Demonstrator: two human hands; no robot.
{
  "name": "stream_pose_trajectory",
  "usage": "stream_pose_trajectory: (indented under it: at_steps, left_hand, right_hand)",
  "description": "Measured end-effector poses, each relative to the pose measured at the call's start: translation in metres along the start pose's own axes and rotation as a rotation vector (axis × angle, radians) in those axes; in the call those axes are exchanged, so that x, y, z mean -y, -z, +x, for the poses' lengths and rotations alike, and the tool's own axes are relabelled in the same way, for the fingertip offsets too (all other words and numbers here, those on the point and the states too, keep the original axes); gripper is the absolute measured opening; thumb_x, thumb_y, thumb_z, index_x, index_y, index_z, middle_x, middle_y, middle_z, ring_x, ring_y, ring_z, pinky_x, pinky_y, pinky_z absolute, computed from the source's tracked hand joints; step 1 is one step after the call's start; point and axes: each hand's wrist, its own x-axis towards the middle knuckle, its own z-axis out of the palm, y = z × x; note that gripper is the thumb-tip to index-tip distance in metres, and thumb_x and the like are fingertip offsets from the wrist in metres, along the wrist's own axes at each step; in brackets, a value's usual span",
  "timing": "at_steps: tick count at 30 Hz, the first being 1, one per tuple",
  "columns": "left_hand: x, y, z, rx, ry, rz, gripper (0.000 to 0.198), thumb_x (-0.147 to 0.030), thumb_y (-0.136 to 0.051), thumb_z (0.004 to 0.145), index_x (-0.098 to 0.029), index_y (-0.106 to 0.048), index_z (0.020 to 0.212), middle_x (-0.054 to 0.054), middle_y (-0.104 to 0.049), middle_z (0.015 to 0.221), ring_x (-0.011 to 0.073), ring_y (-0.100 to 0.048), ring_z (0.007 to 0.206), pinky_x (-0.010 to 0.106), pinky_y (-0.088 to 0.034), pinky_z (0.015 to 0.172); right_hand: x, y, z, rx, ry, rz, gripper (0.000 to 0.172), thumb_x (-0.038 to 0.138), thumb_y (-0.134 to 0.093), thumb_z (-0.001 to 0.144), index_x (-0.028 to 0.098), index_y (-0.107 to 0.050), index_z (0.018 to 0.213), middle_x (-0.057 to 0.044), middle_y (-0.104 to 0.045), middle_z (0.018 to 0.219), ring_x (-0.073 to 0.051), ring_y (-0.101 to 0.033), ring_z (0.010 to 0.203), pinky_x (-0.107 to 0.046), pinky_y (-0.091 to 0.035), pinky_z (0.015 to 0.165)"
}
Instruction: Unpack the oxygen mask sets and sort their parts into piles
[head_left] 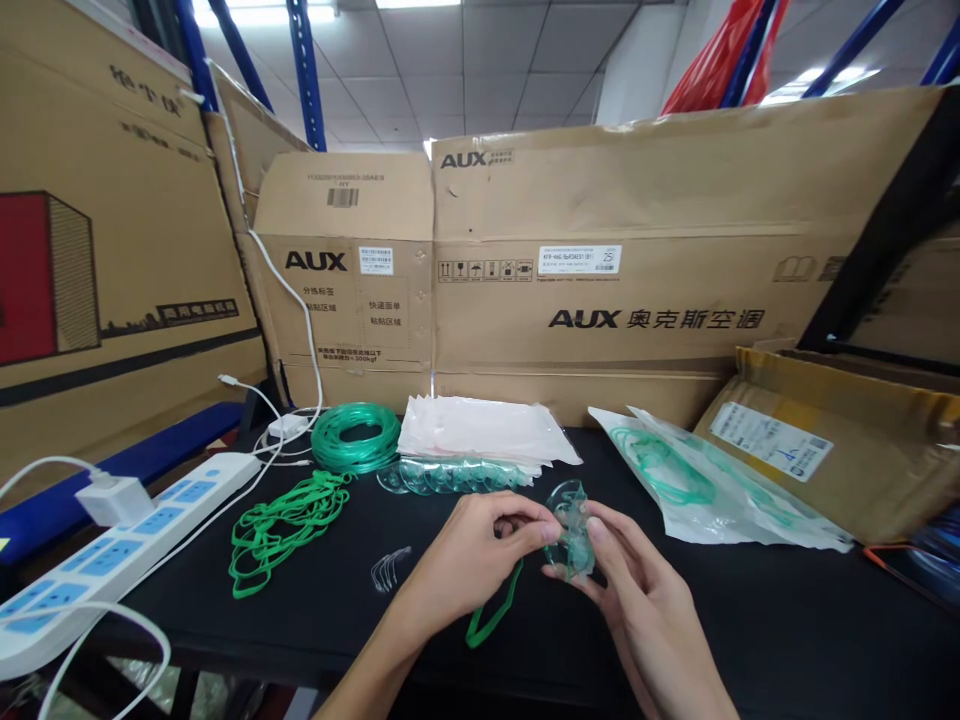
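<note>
My right hand [637, 580] grips a clear, green-tinted oxygen mask [576, 530] over the front of the table, fingers on its right side and underneath. From the left, my left hand [480, 550] reaches to the mask's edge with thumb and forefinger pinched together. A green elastic strap [491, 622] hangs in a loop below that hand; its upper end is hidden behind the fingers, at the pinch. Behind my hands lies a row of similar clear masks [457, 475]. A few thin metal strips [388, 570] rest left of my left forearm.
Coiled green tubing [356, 437] and a tangle of green elastic straps [289, 525] lie on the left. White pouches [487, 430] are stacked at the back. Bagged tubing [667, 475] lies right, beside a cardboard box [832, 440]. A power strip [127, 555] with white cables borders the left edge.
</note>
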Motion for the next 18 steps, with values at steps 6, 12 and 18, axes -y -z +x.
stream_pose_trajectory:
  at_steps: [6, 12, 18]
  left_hand:
    - [-0.002, -0.002, 0.000, -0.037, 0.015, 0.009, 0.024, -0.038, -0.065, 0.093, -0.020, -0.079, 0.097, 0.003, -0.076, 0.093, 0.0189, -0.065, 0.085, 0.027, -0.048, 0.077]
    - [-0.002, -0.004, 0.000, -0.103, 0.011, 0.066, 0.022, -0.038, -0.065, 0.093, -0.022, -0.080, 0.093, 0.000, -0.072, 0.084, 0.0152, -0.054, 0.072, 0.026, -0.041, 0.067]
    - [-0.003, -0.011, -0.001, -0.143, 0.052, 0.041, 0.020, -0.037, -0.067, 0.091, -0.023, -0.081, 0.089, -0.001, -0.074, 0.083, 0.0148, -0.054, 0.070, 0.025, -0.040, 0.065]
  right_hand:
    - [-0.001, 0.004, -0.001, -0.042, 0.067, -0.116, 0.042, 0.053, -0.079, 0.081, 0.023, -0.072, 0.110, -0.006, -0.071, 0.111, -0.025, -0.070, 0.093, -0.036, -0.067, 0.072]
    - [-0.006, 0.004, 0.000, -0.128, 0.159, -0.247, 0.047, 0.054, -0.081, 0.078, 0.022, -0.070, 0.110, -0.007, -0.073, 0.115, -0.029, -0.071, 0.106, -0.035, -0.065, 0.083]
    - [-0.006, 0.003, -0.001, -0.217, 0.199, -0.261, 0.046, 0.055, -0.080, 0.077, 0.023, -0.069, 0.109, -0.007, -0.073, 0.113, -0.028, -0.070, 0.108, -0.031, -0.064, 0.081]
